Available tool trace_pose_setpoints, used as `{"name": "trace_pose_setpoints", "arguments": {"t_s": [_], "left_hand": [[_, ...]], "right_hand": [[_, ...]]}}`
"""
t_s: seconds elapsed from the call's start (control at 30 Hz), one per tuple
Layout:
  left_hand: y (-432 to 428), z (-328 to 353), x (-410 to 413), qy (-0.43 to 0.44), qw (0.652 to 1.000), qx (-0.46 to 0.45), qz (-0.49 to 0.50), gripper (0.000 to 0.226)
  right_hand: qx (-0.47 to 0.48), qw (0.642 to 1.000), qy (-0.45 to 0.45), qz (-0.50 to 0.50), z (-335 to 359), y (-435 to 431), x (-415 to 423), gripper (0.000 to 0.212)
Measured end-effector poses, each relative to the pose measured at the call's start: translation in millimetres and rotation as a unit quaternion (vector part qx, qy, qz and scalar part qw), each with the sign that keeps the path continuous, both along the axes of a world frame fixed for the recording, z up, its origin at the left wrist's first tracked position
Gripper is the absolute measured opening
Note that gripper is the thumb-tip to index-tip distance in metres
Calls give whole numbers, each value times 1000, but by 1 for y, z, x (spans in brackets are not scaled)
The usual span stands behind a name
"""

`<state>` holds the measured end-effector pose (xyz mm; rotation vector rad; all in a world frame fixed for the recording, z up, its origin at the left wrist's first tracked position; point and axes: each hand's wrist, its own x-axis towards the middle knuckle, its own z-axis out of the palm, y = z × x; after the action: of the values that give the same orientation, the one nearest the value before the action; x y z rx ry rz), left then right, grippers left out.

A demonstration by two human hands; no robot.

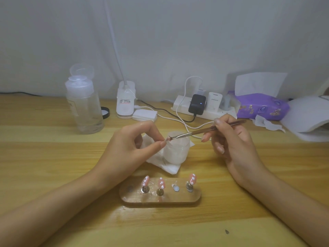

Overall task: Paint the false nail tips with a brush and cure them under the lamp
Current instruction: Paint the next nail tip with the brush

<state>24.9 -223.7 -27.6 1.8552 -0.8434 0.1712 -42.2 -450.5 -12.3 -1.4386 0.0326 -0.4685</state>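
My right hand (231,139) holds a thin brush (204,130) by its handle, tip pointing left. My left hand (130,145) pinches the brush tip, or something small at it, over a small frosted jar (176,150); which one I cannot tell. The jar stands on a white tissue (167,166). Near the table's front edge lies a wooden holder (178,200) with three pink, white-dotted nail tips (161,183) upright on metal pegs. One peg place shows only a bare magnet and the leftmost hole is empty.
A clear pump bottle (83,104) stands at the back left beside a black lid (105,112). A white lamp base (125,102), cotton pads (145,115), a power strip (204,108) with chargers, a purple tissue pack (260,106) and a white curing lamp (309,114) line the back.
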Motion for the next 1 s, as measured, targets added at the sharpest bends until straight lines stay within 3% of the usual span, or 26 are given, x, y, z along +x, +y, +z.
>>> {"name": "trace_pose_setpoints", "arguments": {"t_s": [0.13, 0.27, 0.77, 1.0], "left_hand": [[-1, 3, -1, 4, 1000, -12, -12, 16], [-1, 2, 0, 20, 1000, -15, -13, 19], [-2, 6, -1, 80, 996, -31, -15, 17], [0, 6, -1, 79, 996, -30, -14, 10]], "right_hand": [[33, 999, 3, -11, 0, -2, 0, 31], [-12, 1000, 3, -1, 0, 0, -1, 22], [-7, 1000, -23, -4, 1, 1, -2, 28], [9, 999, 14, -34, 0, -1, 0, 30]]}}
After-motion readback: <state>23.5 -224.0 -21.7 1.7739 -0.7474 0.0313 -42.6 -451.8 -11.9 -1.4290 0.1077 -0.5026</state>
